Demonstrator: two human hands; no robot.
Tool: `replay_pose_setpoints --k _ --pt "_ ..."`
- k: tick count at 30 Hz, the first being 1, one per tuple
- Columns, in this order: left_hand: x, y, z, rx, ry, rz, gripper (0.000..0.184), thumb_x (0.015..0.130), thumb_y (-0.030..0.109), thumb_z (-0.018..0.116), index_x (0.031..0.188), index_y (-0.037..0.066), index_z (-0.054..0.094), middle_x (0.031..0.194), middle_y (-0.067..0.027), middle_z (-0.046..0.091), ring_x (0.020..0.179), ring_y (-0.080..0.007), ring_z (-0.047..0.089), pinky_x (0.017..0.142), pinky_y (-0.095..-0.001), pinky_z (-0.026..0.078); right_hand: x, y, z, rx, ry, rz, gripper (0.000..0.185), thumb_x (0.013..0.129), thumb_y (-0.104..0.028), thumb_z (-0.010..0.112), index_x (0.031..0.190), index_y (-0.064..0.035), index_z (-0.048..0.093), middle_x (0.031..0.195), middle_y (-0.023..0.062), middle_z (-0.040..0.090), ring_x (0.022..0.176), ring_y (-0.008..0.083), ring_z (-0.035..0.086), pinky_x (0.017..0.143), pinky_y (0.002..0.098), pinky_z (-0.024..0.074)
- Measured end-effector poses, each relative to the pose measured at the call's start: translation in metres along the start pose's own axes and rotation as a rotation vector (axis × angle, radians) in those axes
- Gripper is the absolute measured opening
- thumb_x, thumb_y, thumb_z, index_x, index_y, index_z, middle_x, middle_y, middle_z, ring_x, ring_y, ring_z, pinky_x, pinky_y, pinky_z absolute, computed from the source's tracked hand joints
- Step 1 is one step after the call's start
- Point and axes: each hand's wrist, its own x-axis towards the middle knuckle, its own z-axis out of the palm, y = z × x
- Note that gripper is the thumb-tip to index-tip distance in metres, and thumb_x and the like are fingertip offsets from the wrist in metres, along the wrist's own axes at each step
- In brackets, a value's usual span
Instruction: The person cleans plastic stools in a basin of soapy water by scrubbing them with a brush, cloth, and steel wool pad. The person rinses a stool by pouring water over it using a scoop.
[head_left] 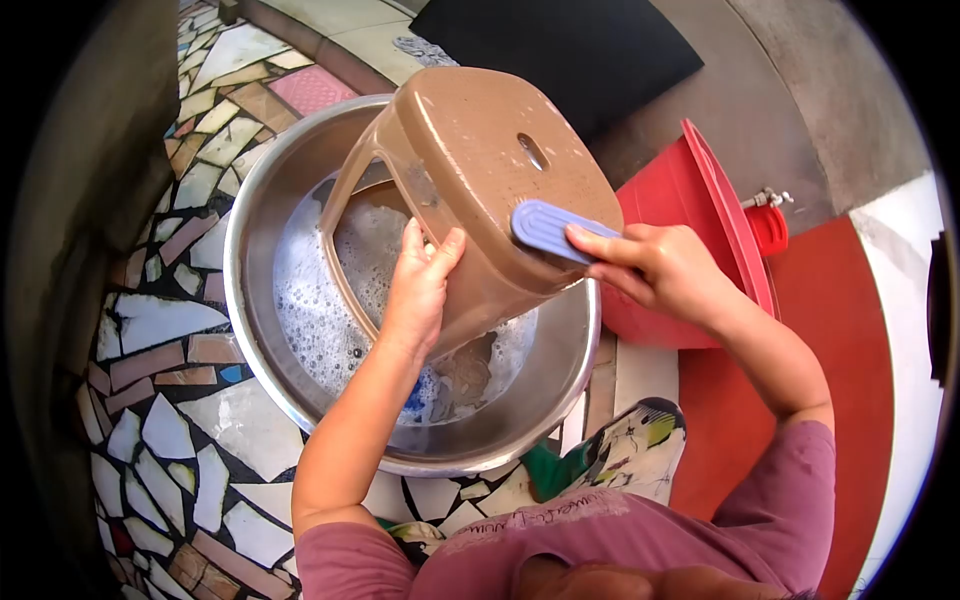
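A brown plastic stool (480, 150), tilted with its flat top toward the upper right, is held over a large metal basin (255, 330). Wrapped round one edge of its side opening are the fingers of my left hand (420, 285). My right hand (665, 265) grips a blue scrubbing brush (555, 230), which lies against the edge of the stool's top; its bristles are hidden. Soapy water (310, 310) with white foam fills the lower part of the basin. Something blue shows in the water near my left forearm.
A red plastic tub (670, 200) stands right of the basin, beside a metal tap (770, 200) and a small red container (768, 232). Behind lies a black panel (570, 50). Broken-tile mosaic floor (250, 420) is at the left, red floor (820, 370) at the right.
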Motion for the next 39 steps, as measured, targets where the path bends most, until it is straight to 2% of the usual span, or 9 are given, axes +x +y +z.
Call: replay_pose_setpoints --k 6,9,17,21,27,29,32,35,39 --pt "0.004 -0.007 -0.006 0.029 0.058 0.037 0.037 0.095 0.017 0.060 0.126 0.003 0.044 0.119 -0.0102 0.059 0.108 -0.0162 0.057 0.097 -0.0310 0.043 0.092 -0.014 -0.013 -0.551 0.064 -0.418 0.047 0.085 -0.032 0.065 0.130 -0.0416 0.055 0.048 0.0059 0.046 0.040 0.0230 0.053 0.039 0.0372 0.0403" --pt "0.003 -0.010 -0.006 -0.029 0.077 0.005 0.030 0.095 0.017 0.060 0.117 0.004 0.046 0.111 -0.0085 0.061 0.101 -0.0143 0.059 0.092 -0.0295 0.046 0.117 -0.012 -0.020 -0.339 -0.021 -0.224 0.021 0.091 -0.041 0.057 0.099 -0.0289 0.072 0.068 0.0107 0.066 0.065 0.0315 0.065 0.055 0.0431 0.0500" --pt "0.004 -0.017 -0.004 -0.036 0.074 0.078 0.027 0.094 0.017 0.062 0.110 0.003 0.046 0.105 -0.0116 0.063 0.094 -0.0160 0.062 0.083 -0.0275 0.050 0.080 0.004 0.000 0.013 -0.048 -0.152 0.038 0.086 -0.028 0.068 0.124 -0.0320 0.063 0.068 0.0142 0.064 0.056 0.0317 0.060 0.056 0.0391 0.0488" --pt "0.015 -0.025 -0.033 -0.003 0.009 -0.006 0.017 0.097 0.024 0.056 0.105 0.009 0.053 0.099 -0.0006 0.061 0.092 -0.0089 0.057 0.085 -0.0237 0.044 0.160 0.032 0.045 0.445 0.310 0.002 0.039 0.091 -0.037 0.060 0.125 -0.0177 0.062 0.095 0.0197 0.068 0.083 0.0347 0.066 0.077 0.0380 0.0497" --pt "-0.013 -0.009 -0.035 0.224 -0.153 -0.156 0.026 0.095 0.023 0.060 0.113 0.004 0.058 0.105 -0.0013 0.065 0.094 -0.0083 0.059 0.085 -0.0234 0.047 0.012 0.034 0.053 0.669 0.102 0.235 0.040 0.094 -0.021 0.061 0.132 -0.0083 0.056 0.129 0.0128 0.060 0.120 0.0168 0.055 0.103 0.0314 0.0390" --pt "-0.014 -0.021 -0.038 0.270 -0.249 -0.180 0.031 0.092 0.017 0.064 0.118 0.001 0.057 0.111 -0.0052 0.065 0.098 -0.0105 0.060 0.089 -0.0253 0.047 0.018 0.037 0.052 0.559 0.079 0.146 0.042 0.095 -0.022 0.058 0.135 -0.0091 0.052 0.130 0.0145 0.059 0.119 0.0165 0.055 0.102 0.0310 0.0391" --pt "-0.018 -0.029 -0.037 0.240 -0.210 -0.136 0.028 0.091 0.016 0.066 0.113 0.000 0.060 0.108 -0.0057 0.066 0.097 -0.0108 0.060 0.089 -0.0251 0.046 0.118 0.049 0.049 0.487 0.114 0.098 0.043 0.095 -0.030 0.058 0.131 -0.0066 0.054 0.107 0.0106 0.070 0.067 0.0067 0.050 0.069 0.0288 0.0485" --pt "-0.017 -0.043 -0.052 0.345 -0.155 -0.068 0.027 0.094 0.023 0.062 0.108 0.000 0.063 0.104 -0.0046 0.067 0.094 -0.0094 0.060 0.086 -0.0241 0.046 0.168 0.076 0.065 0.557 0.240 0.215 0.047 0.094 -0.033 0.059 0.133 -0.0078 0.051 0.118 0.0018 0.066 0.059 0.0065 0.047 0.059 0.0260 0.0471" --pt "-0.025 -0.047 -0.040 0.335 -0.035 -0.009 0.036 0.100 0.033 0.052 0.099 -0.001 0.067 0.095 -0.0011 0.066 0.086 -0.0057 0.055 0.076 -0.0226 0.045 0.038 0.040 0.064 0.627 0.168 0.069 0.046 0.096 -0.029 0.058 0.137 -0.0110 0.049 0.129 0.0125 0.060 0.111 0.0154 0.059 0.097 0.0296 0.0428"
